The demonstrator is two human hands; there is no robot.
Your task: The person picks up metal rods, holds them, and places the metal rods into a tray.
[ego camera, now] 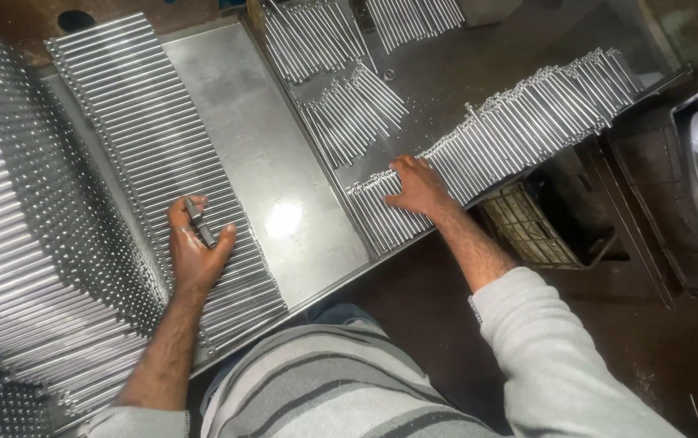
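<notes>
Fingers (398, 168) half-hidden among rods (478, 142).

We are extending both forearms forward, sleeves pushed up. Our left hand (196, 247) is lying palm-up, fingers curled loosely. Our right hand (415, 188) is resting palm-down, fingers spread, wrist angled to the left.

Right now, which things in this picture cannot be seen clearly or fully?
- Left hand: a small dark tool lies in its palm; too small to tell its kind (head view).
- Right hand: its fingertips cover the rod ends beneath, so any grip is hidden.
- Stacked rods: cut off by the left edge.
- Crate: its inside is dark under the table edge.
</notes>
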